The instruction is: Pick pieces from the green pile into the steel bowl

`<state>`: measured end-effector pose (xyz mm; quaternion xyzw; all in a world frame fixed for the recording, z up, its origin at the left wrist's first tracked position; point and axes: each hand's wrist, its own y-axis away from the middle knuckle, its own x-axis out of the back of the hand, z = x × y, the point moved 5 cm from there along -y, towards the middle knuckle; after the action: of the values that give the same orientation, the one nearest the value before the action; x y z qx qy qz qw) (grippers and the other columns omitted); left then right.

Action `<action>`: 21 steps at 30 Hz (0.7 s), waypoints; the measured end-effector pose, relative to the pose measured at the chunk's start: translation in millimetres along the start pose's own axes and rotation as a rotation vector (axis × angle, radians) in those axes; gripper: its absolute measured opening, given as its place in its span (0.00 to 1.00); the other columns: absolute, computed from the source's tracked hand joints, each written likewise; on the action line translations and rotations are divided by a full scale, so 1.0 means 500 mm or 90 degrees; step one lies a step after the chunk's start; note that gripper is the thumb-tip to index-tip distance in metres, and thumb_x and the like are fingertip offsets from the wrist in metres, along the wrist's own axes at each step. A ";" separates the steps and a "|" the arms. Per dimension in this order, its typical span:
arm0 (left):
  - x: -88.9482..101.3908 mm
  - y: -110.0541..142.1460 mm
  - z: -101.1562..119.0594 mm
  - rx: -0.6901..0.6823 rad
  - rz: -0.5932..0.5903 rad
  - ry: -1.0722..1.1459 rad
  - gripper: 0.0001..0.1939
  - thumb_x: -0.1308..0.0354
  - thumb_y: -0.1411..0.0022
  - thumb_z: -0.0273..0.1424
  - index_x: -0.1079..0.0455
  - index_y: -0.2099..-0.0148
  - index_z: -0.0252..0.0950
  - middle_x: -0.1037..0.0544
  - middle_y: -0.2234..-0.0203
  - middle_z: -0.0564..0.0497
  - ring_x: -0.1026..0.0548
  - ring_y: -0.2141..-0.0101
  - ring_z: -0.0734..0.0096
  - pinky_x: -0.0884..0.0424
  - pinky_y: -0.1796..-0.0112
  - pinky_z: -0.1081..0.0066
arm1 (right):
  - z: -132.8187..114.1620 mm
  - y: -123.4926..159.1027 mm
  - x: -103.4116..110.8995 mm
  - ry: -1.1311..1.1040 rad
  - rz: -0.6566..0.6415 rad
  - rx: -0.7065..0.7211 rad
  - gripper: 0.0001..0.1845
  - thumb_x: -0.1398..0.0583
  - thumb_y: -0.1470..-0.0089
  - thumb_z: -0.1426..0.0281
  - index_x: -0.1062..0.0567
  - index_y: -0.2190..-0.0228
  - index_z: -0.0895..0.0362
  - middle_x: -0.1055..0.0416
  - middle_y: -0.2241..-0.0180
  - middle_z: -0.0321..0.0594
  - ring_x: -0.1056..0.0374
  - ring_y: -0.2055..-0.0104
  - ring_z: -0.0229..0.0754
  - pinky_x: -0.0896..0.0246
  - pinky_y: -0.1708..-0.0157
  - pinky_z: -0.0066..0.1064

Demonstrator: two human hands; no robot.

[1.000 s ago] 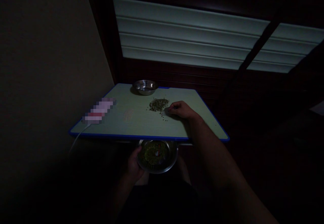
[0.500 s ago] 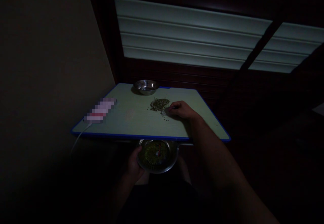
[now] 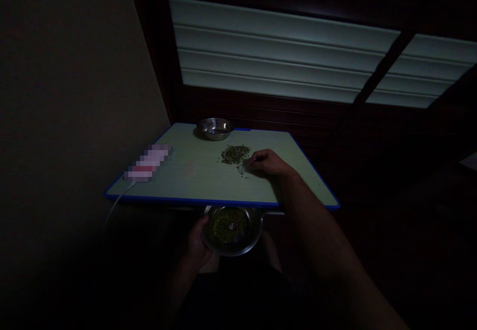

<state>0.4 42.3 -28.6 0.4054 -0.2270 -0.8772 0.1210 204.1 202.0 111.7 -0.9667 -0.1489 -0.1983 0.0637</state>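
Note:
My left hand (image 3: 197,246) grips the rim of a steel bowl (image 3: 231,230) that holds small green seeds, just below the table's near edge. My right hand (image 3: 267,162) rests on the pale table (image 3: 208,181) with its fingers curled, fingertips pinched at a few loose seeds beside a small heap of green seeds (image 3: 234,153). What the fingertips hold is too small to make out. A second steel bowl (image 3: 215,127) stands at the table's far edge.
A pixelated flat object (image 3: 148,163) with a white cable (image 3: 115,203) lies at the table's left. A faint pale patch (image 3: 189,169) marks the table's middle. A wall stands to the left, a shuttered window behind. The room is dim.
My right hand's fingertips have shifted slightly toward me among the loose seeds. The left hand and its bowl have stayed still.

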 end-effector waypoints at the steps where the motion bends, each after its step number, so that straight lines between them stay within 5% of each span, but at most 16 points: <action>1: -0.001 0.001 0.000 0.000 0.003 0.003 0.11 0.43 0.46 0.32 0.23 0.64 0.33 0.17 0.70 0.45 0.20 0.63 0.56 0.27 0.55 0.58 | 0.001 0.000 0.000 -0.001 -0.003 0.000 0.10 0.35 0.68 0.66 0.27 0.80 0.60 0.33 0.80 0.35 0.42 0.76 0.34 0.46 0.74 0.29; 21: -0.003 0.001 -0.002 0.014 0.005 0.025 0.11 0.45 0.44 0.30 0.23 0.67 0.31 0.17 0.73 0.44 0.20 0.68 0.60 0.25 0.61 0.63 | -0.017 0.017 -0.027 0.058 -0.166 -0.039 0.11 0.35 0.62 0.65 0.26 0.81 0.62 0.37 0.87 0.32 0.45 0.84 0.30 0.52 0.81 0.26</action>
<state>2.0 42.1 -27.6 0.4232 -0.2361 -0.8658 0.1246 191.6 188.7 113.3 -0.9306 -0.2642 -0.2531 0.0146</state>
